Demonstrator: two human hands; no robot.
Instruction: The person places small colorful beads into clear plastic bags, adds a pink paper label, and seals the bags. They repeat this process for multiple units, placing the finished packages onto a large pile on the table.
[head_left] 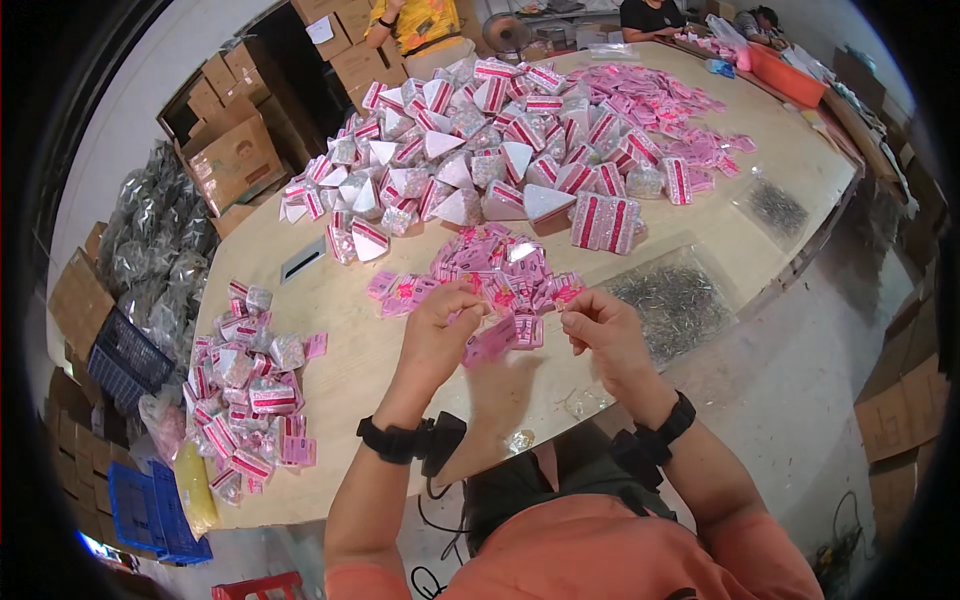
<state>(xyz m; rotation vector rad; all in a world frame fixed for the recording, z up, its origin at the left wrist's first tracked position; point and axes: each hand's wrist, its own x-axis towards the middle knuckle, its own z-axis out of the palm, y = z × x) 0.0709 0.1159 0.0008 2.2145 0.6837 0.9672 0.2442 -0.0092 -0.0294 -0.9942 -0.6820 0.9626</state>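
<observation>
Left grip (440,325) pinches a pink card (490,342) between thumb and fingers; the card, blurred, hangs just below the fingertips, over the near edge of a heap of similar pink cards (490,262). Right grip (607,328) has thumb and index fingertip drawn close together beside that heap; whether something thin sits between them I cannot tell. Each wrist wears a black strap (390,440) with a dark block on it.

Just right of the right hand, a flat spread of thin, dark, pin-like pieces (672,308) lies on the pale desk (345,380), and a smaller patch of similar pieces (777,208) lies farther right. Beyond the card heap rises a large pile of cake-slice-shaped packages (440,145), whitish with pink-red stripes; more pink cards (650,95) are spread at its far right. Near the desk's left edge, striped packages (250,390) lie piled up with pink cards among them, a yellow bag (195,487) just beside. Blue crates (155,510) stand left of the desk, and a person in a yellow shirt (425,25) is behind the far edge.
</observation>
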